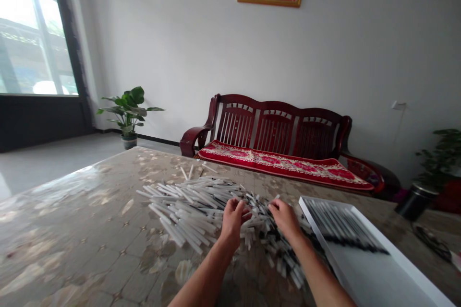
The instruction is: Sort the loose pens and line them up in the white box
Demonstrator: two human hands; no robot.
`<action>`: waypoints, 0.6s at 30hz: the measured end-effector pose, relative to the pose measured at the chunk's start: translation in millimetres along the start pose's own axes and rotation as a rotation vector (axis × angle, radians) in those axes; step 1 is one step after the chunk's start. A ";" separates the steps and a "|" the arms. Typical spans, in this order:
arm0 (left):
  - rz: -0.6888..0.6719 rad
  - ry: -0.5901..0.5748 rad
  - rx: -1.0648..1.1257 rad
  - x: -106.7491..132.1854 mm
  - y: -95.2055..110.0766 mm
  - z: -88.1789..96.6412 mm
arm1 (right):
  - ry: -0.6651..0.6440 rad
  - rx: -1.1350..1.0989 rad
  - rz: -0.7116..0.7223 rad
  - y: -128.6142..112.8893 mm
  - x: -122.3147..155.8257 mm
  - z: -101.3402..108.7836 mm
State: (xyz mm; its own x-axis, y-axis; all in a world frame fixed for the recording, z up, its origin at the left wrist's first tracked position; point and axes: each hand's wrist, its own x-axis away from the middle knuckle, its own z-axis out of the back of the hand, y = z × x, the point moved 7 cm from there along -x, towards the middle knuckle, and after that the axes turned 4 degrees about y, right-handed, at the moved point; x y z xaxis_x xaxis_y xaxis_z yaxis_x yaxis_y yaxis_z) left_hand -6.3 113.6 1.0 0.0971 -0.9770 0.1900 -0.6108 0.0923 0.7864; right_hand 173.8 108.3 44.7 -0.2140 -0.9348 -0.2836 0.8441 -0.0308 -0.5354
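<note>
Translucent white pen barrels [194,201] lie in a loose heap, with a few dark thin rods among them. Beside it spreads a pile of small clear and black pen parts [284,254]. My left hand [232,220] is over the right edge of the barrels, thumb and fingers closed together; what they hold, if anything, is too small to make out. Across from it, my right hand [285,218] pinches a small translucent piece [276,197] above the small parts. The two hands are apart. Right of my right arm, a white tray [399,261] holds a row of dark-tipped pens [345,223].
A patterned cover lies over the table [97,235]. Behind it stands a dark red wooden bench [273,127] with a red floral cloth [281,160]. Potted plants [127,110] stand at both sides. A dark cable [430,242] lies at the table's right end.
</note>
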 end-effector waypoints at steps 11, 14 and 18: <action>0.066 0.012 0.040 -1.6 -9.5 0.5 | -0.159 0.380 -0.093 2.4 -9.3 -14.2; 0.043 0.002 0.055 -2.2 -7.7 -0.3 | -0.162 0.401 -0.091 1.2 -13.2 -14.9; 0.062 0.015 0.099 -3.0 -7.5 1.1 | -0.125 0.403 -0.069 -5.0 -9.7 -8.5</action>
State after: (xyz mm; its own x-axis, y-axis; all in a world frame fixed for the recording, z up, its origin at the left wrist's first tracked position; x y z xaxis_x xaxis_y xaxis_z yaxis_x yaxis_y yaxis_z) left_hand -2.9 115.6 -6.1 0.0679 -0.9670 0.2454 -0.6904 0.1320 0.7113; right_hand 167.5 120.5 43.4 -0.2360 -0.9607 -0.1462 0.9599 -0.2070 -0.1888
